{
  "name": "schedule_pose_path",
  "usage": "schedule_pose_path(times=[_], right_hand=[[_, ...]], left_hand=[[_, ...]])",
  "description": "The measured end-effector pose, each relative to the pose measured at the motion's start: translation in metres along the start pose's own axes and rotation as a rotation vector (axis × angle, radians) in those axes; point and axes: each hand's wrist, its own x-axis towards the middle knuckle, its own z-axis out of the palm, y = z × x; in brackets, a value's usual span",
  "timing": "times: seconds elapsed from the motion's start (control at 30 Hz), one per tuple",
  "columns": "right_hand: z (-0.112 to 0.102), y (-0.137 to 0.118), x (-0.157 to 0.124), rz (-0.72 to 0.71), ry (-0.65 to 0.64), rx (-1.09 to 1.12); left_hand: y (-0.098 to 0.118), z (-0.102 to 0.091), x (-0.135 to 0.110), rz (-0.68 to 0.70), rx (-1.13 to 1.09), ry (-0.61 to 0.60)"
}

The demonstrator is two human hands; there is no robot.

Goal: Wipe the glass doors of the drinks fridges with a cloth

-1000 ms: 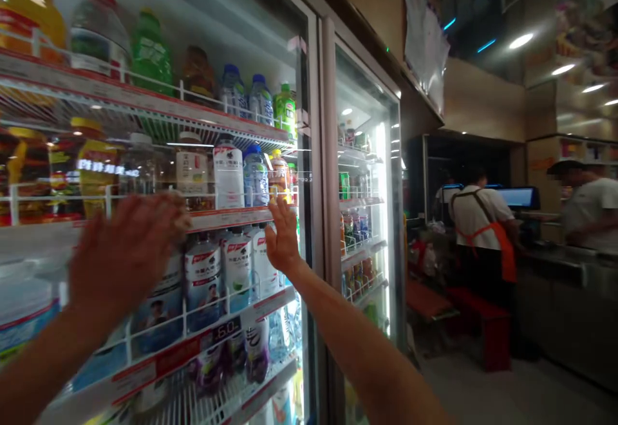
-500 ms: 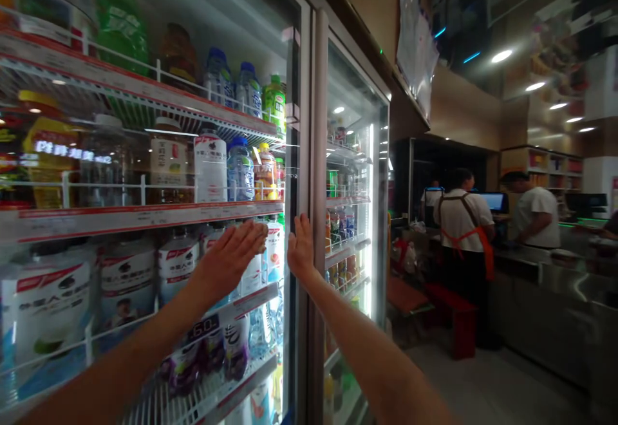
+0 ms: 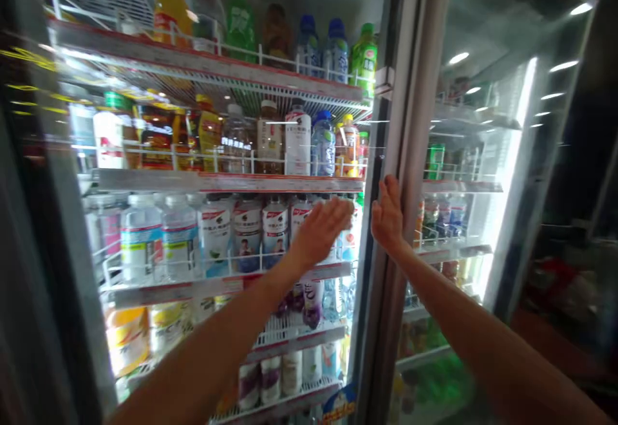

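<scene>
My left hand is stretched out in front of the glass door of a lit drinks cooler, its fingers close together and blurred. Something small and crumpled seems to be under its fingertips, too smeared to name. Behind it stand white-labelled drink bottles on a middle shelf. Flat against the upright door frame rests my right hand, fingers extended and pointing up, holding nothing.
Rows of bottles fill the wire shelves on the left, including a green bottle at the top. To the right is a second glass-doored cooler section with a bright light strip. The far right is dark and blurred.
The view has turned left, so the whole left cooler section shows and the people at the counter are out of view. My right hand still rests on the frame; the left stays before the glass.
</scene>
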Motion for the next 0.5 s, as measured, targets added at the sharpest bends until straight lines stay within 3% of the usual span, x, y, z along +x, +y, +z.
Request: schedule_pose_path(times=[0.1,0.17,0.23,0.3,0.37,0.43,0.5], right_hand=[[0.004,0.004,-0.003,-0.061,0.024,-0.011],[0.003,0.006,-0.004,-0.103,0.038,0.002],[0.002,0.009,-0.004,-0.129,0.040,0.023],[0.001,0.012,-0.004,-0.138,0.019,0.037],[0.000,0.014,-0.005,-0.139,-0.007,0.042],[-0.002,0.016,-0.007,-0.150,-0.024,0.051],[-0.003,0.017,-0.011,-0.172,-0.048,0.059]], left_hand=[[0.048,0.009,-0.041,0.210,0.016,-0.099],[0.045,0.004,-0.045,0.252,0.024,-0.098],[0.019,-0.004,-0.028,0.146,0.060,-0.074],[-0.010,-0.009,-0.002,-0.061,0.124,-0.070],[-0.022,-0.008,0.012,-0.281,0.188,-0.059],[-0.005,0.000,0.003,-0.271,0.200,-0.078],[0.032,0.008,-0.029,-0.038,0.156,-0.147]])
